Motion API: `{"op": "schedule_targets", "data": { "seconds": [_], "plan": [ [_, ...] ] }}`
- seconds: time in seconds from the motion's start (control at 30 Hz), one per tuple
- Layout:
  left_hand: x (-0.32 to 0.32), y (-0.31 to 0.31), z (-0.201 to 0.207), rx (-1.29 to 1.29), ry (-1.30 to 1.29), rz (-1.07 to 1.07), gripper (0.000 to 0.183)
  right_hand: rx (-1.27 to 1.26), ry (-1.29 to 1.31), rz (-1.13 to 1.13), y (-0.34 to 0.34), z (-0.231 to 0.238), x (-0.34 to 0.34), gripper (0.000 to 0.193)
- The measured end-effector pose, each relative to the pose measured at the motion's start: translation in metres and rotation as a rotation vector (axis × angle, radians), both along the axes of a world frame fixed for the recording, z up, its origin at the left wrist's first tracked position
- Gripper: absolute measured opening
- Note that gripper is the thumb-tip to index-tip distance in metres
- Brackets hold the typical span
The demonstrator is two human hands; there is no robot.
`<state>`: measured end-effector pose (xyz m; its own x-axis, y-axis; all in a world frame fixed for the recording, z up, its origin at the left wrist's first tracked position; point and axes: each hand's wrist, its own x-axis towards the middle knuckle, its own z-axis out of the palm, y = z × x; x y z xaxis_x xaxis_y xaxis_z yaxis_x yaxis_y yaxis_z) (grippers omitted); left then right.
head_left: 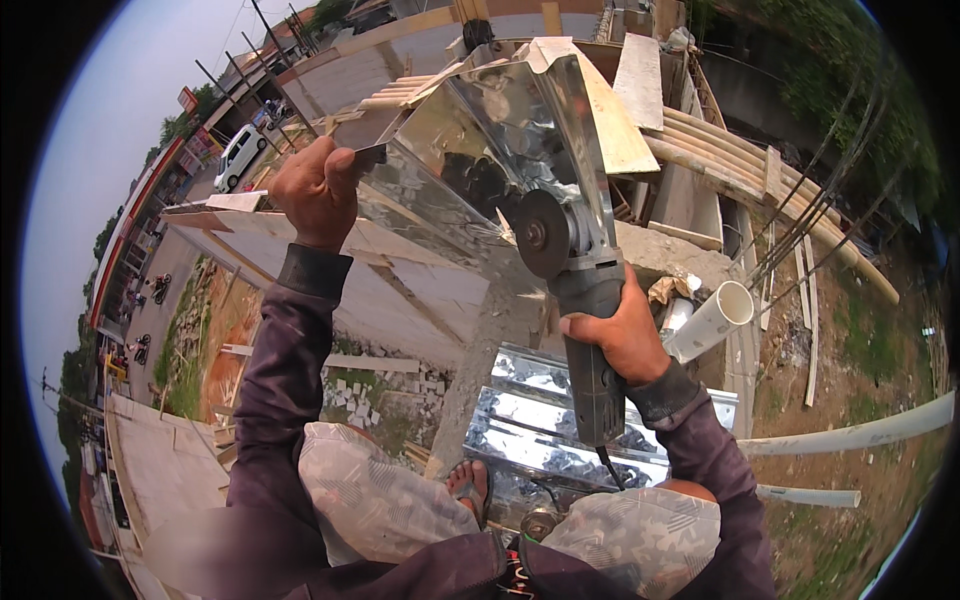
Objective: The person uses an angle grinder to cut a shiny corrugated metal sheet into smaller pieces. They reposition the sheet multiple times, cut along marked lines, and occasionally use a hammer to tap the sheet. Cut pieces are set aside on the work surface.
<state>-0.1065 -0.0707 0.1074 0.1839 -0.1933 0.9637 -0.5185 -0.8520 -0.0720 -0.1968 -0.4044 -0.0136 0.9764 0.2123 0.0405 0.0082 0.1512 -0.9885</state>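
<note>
My left hand (318, 190) is closed on the left edge of a shiny, ribbed metal sheet (470, 140), which is tilted up in front of me. In my right hand (625, 330) is a dark angle grinder (590, 350), fingers wrapped round its body. Its round disc (543, 234) is up against the sheet's near side, with a small bright streak beside it that could be sparks. The grinder's cord hangs down toward my knees. More shiny ribbed metal sheets (570, 420) lie below the grinder, between my legs and the concrete.
A white pipe (712, 320) stands up at the right, near thin upright metal rods (830, 190). Bamboo poles and boards (780, 190) lie behind it. I squat high on a narrow concrete beam (465, 370); the ground with rubble (385, 395) is well below. A street with a white van (240, 157) is at far left.
</note>
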Motion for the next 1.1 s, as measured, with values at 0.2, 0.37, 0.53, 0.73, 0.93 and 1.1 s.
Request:
{"op": "schedule_targets", "data": {
  "seconds": [0.2,0.37,0.53,0.73,0.93,1.1],
  "plan": [
    [-0.0076,-0.001,-0.0015,0.024,0.041,0.017,0.071,0.03,0.02,0.001,-0.0002,-0.0001,-0.0043,0.08],
    [-0.0099,-0.0012,-0.0025,0.015,0.058,0.032,0.071,0.061,-0.019,-0.01,0.0014,-0.0039,-0.0043,0.079],
    [-0.0087,-0.0025,-0.0019,0.004,0.027,0.031,0.07,0.058,-0.024,-0.005,0.0013,-0.0045,-0.0043,0.08],
    [-0.0067,-0.0049,-0.002,-0.003,0.0,-0.005,0.07,0.046,-0.03,-0.001,0.0002,-0.0012,-0.0039,0.081],
    [-0.0071,-0.006,-0.0016,0.002,-0.006,0.015,0.07,-0.004,-0.063,-0.016,-0.0004,-0.003,-0.0023,0.084],
    [-0.0063,-0.0094,-0.0007,0.005,-0.002,0.008,0.071,-0.005,-0.046,-0.02,-0.0028,-0.0015,-0.0018,0.086]
  ]
}}
